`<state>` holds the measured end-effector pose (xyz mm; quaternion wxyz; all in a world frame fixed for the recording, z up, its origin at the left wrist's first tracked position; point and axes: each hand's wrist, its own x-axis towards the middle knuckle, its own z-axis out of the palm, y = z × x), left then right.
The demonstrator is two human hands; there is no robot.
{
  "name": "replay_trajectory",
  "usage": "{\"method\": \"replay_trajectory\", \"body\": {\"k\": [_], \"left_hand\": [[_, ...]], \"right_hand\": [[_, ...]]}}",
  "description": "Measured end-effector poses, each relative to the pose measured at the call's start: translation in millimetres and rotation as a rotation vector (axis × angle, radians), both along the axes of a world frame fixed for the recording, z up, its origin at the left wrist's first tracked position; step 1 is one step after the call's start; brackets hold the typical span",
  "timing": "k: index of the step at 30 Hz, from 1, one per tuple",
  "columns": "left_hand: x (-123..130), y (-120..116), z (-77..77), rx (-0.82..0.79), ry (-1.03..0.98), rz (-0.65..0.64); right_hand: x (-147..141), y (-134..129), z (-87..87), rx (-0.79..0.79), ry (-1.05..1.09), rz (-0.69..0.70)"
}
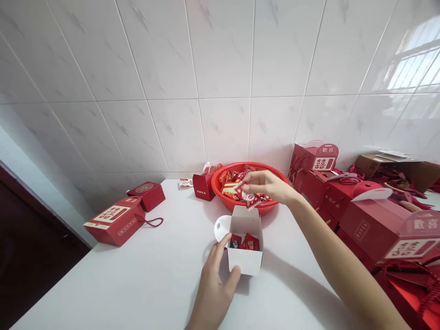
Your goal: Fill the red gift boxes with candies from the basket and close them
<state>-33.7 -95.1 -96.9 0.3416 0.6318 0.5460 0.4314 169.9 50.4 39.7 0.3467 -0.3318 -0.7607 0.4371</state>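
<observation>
A small white-sided gift box (244, 262) stands on the table with its flaps raised and several red-wrapped candies (250, 242) inside. My left hand (213, 280) grips its left side, thumb on the near wall and fingers at the left edge. Above the box's far flap, my right hand (270, 184) pinches a red and white candy packet (249, 198) between thumb and fingers. Just behind is a red plastic basin (264, 210) filled with wrapped sweets, partly covered by my right hand.
Two closed red boxes (118, 221) lie at the left table edge. A small red box (204, 186) and printed cards (185, 184) sit left of the basin. Red gift boxes (374, 220) pile up on the right, near an open cardboard carton (395, 168). A tiled wall (225, 133) rises behind.
</observation>
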Motion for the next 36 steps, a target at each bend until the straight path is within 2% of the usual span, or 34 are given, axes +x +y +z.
{"method": "replay_trajectory", "body": {"k": [2, 4, 6, 10, 14, 17, 21, 23, 25, 28, 32, 36], "left_hand": [[0, 0, -0.4, -0.002, -0.005, -0.002], [0, 1, -1.3, -0.001, -0.005, -0.003], [0, 2, -2.1, 0.008, -0.004, -0.005], [1, 2, -1.7, 0.023, -0.016, -0.008], [5, 0, 1.1, 0.062, -0.012, 0.016], [7, -2, 4.8, 0.100, -0.005, 0.036], [8, -5, 11.3, 0.126, 0.021, 0.038], [8, -7, 13.5, 0.140, 0.039, 0.019], [8, -7, 14.0, 0.157, 0.043, 0.007], [10, -5, 12.8, 0.159, 0.002, 0.043], [17, -2, 11.9, 0.143, -0.075, 0.115], [22, -2, 10.4, 0.078, -0.149, 0.174]], "right_hand": [[-5, -16, 3.3, 0.111, -0.183, 0.049], [-9, -29, 3.7, 0.244, -0.344, -0.043], [-7, -40, 4.2, 0.303, -0.402, -0.127], [8, -59, 10.9, 0.288, -0.444, -0.160], [24, -70, 15.4, 0.183, -0.654, -0.273], [26, -73, 9.7, 0.083, -0.795, -0.292], [20, -69, -4.4, 0.146, -0.760, -0.333], [19, -64, -9.3, 0.178, -0.689, -0.273], [19, -61, -11.4, 0.140, -0.646, -0.159], [21, -61, -10.9, 0.114, -0.638, -0.064], [21, -73, -9.2, 0.201, -0.633, 0.027], [21, -89, -13.0, 0.200, -0.650, 0.069]]}}
